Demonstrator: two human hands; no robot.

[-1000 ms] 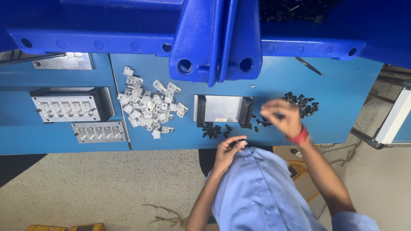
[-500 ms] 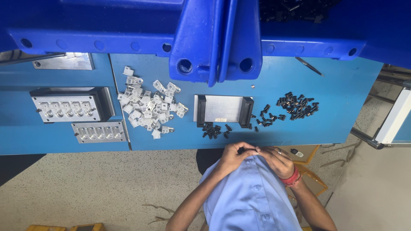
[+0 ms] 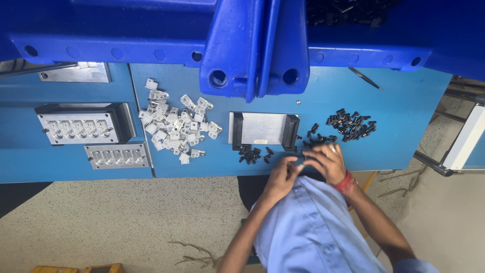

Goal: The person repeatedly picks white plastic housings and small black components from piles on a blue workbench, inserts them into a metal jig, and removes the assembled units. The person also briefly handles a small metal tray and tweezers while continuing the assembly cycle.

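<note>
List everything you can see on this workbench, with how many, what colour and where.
Blue workbench top: one, blue, across the middle of the view.
Blue moulded plastic bins: at least two, blue, along the top edge.
Small white plastic parts: a heap, too many to count, white, centre-left of the bench.
Small black plastic parts: a heap, black, right of centre; a smaller scatter at the near edge.
Grey metal plate with black end blocks: one, centre.
Grey metal fixture blocks with round pockets: two, left side.
Plain grey metal plate: one, upper left.
Speckled floor: beige, below the bench.
Left hand: at the near edge, fingertips meeting the right hand.
Right hand: red wristband, beside it.
</note>
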